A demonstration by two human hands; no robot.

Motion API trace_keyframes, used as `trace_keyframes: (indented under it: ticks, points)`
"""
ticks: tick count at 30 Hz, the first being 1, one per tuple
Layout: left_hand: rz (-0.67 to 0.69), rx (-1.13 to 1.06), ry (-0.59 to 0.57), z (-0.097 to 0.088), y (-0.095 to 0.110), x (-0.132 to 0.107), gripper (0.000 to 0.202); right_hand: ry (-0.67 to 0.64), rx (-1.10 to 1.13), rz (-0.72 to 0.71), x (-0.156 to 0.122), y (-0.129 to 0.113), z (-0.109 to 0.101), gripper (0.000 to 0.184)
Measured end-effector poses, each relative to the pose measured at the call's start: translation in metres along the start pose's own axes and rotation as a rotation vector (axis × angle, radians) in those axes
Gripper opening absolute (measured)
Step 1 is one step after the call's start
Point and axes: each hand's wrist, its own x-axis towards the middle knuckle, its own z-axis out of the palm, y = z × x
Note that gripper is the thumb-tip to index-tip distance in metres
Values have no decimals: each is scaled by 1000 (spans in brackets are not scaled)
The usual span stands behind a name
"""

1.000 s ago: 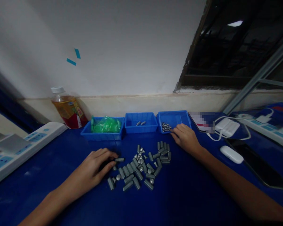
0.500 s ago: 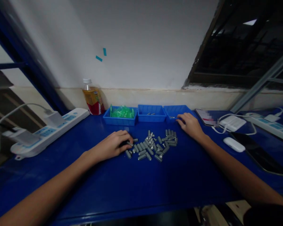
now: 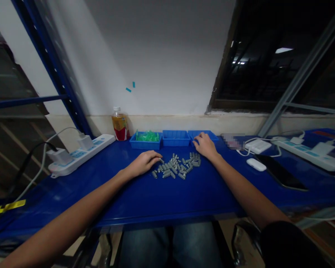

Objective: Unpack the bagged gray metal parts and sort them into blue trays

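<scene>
A pile of small grey metal cylinders point(image 3: 177, 167) lies on the blue table point(image 3: 167, 193). My left hand point(image 3: 143, 163) rests palm down at the pile's left edge, fingers curled over one cylinder at its fingertips. My right hand point(image 3: 204, 145) lies at the front rim of the right blue tray point(image 3: 212, 134), fingers bent; what is under them is hidden. Beside it stand a middle blue tray point(image 3: 175, 137) and a left blue tray point(image 3: 146, 140) with green plastic pieces.
A drink bottle point(image 3: 120, 127) stands by the wall. A white power strip point(image 3: 80, 154) with plugged chargers lies at left. At right are a white power bank point(image 3: 258, 146), a white case point(image 3: 255, 164), a dark phone point(image 3: 280, 175) and another power strip point(image 3: 309, 154).
The view has pulled back and up, showing more of the table and my legs. My right hand has drawn back slightly from inside the right tray to its front rim. The left hand stays at the pile.
</scene>
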Motion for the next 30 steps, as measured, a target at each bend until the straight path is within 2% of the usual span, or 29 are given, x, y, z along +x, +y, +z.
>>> trace_keyframes:
  ticks: [2,6,9,12,14,16,19,23,28,30]
  points:
    - [-9,1,20,3,3,-1,28,-28,-1,-2,1,0,3,26]
    - [-92,-67,72,5,8,0,25,-3,10,-1,1,3,4,26]
    - [-152,-136,128,5,11,7,22,79,50,-21,-5,-10,-5,29]
    - [-199,-293,227,7,15,20,21,163,218,-242,-17,-42,-20,30]
    - [-206,-428,286,12,18,30,21,154,339,-429,-26,-67,-27,31]
    - [-195,-494,331,19,23,39,21,146,404,-513,-33,-88,-31,27]
    - [-187,-502,384,27,32,45,21,164,420,-511,-37,-101,-30,16]
    - [-149,-468,370,26,42,38,22,169,413,-480,-37,-99,-26,16]
    - [-61,-230,310,13,46,27,23,136,449,-419,-37,-102,-23,28]
    - [-50,-142,322,11,46,26,22,143,478,-405,-38,-104,-23,25]
